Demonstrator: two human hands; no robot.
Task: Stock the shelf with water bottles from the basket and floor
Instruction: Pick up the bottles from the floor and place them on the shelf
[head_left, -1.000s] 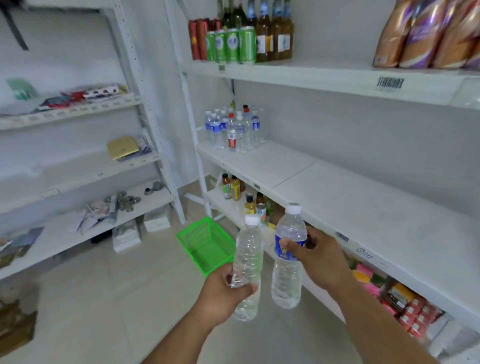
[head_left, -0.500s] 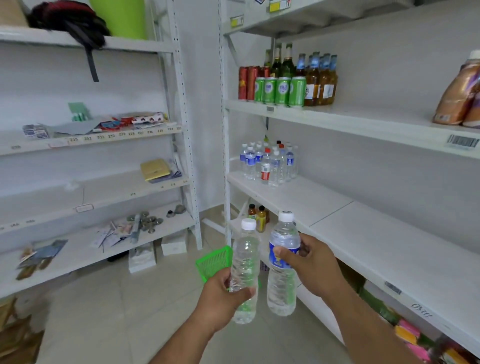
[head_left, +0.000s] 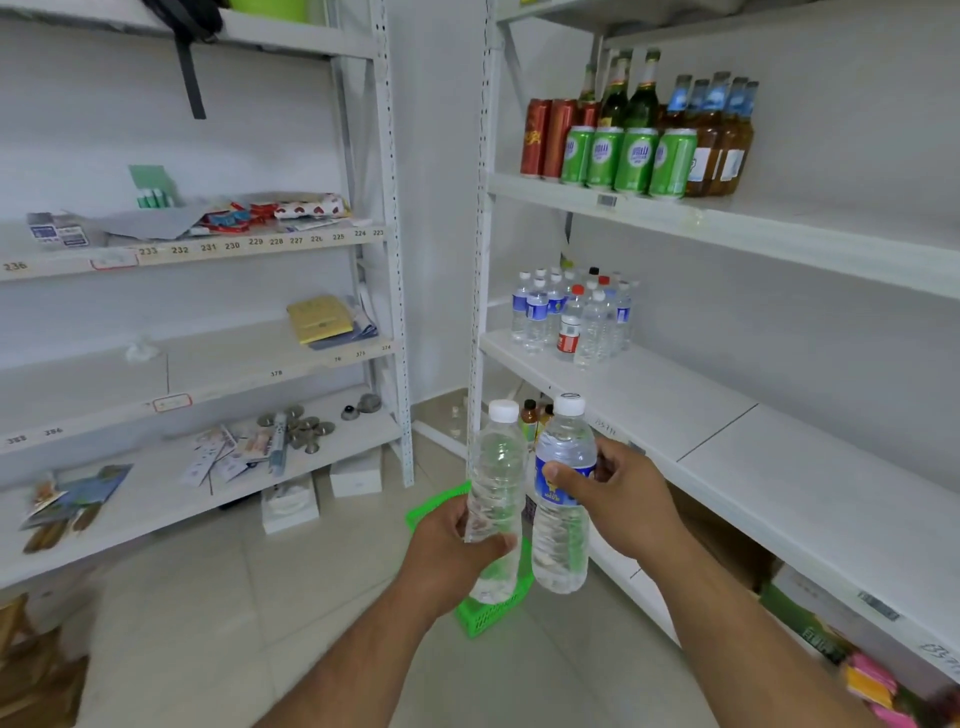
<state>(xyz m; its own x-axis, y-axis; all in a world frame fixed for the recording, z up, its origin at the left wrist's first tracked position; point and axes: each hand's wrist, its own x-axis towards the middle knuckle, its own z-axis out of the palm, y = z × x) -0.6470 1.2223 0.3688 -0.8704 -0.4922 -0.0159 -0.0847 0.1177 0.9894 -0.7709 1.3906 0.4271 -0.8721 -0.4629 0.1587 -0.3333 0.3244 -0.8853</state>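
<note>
My left hand (head_left: 451, 548) grips a clear unlabelled water bottle (head_left: 496, 483) with a white cap, held upright. My right hand (head_left: 621, 499) grips a second water bottle (head_left: 562, 530) with a blue label, upright beside the first. Both bottles hang in front of the white middle shelf (head_left: 701, 431) on the right. At that shelf's far left end stands a cluster of several water bottles (head_left: 571, 317). The green basket (head_left: 488, 613) sits on the floor, mostly hidden behind my left hand and the bottles.
Cans and glass bottles (head_left: 634, 140) fill the upper right shelf. Small bottles (head_left: 530, 415) stand on a lower shelf. The left rack (head_left: 208, 364) holds papers, packets and metal parts, with white boxes (head_left: 291, 504) on the floor below. A shelf post (head_left: 478, 260) rises beside the bottles.
The view has tilted upward and moved closer to the shelf corner. Both hands keep their bottles, now nearer the middle shelf's front edge, and the basket has slid behind them.
</note>
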